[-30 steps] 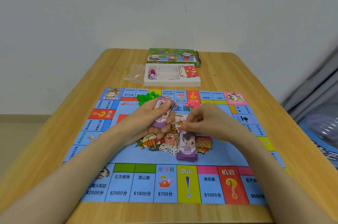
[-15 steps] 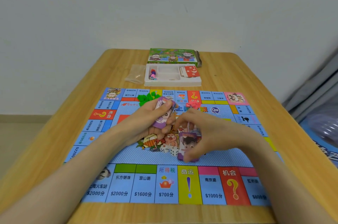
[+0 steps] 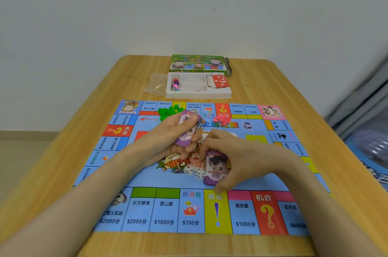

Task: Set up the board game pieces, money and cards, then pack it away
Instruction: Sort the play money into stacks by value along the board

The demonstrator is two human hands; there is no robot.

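Forearms reach forward — left hand curled, gripping; right hand pinching, palm down.

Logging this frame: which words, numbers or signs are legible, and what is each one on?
"500": purple note stack held by the right hand.
"$2000分", "$2000分", "$1600分", "$700分", "$1000分": game board, near row.
"所得税", "命运", "机会", "东方明珠", "宜山路", "南京路": same row.
"?": red card in the white tray.
Too blurred or small: board's far row, green box, purple notes in the left hand.

Purple notes, seemingly stacked, on board
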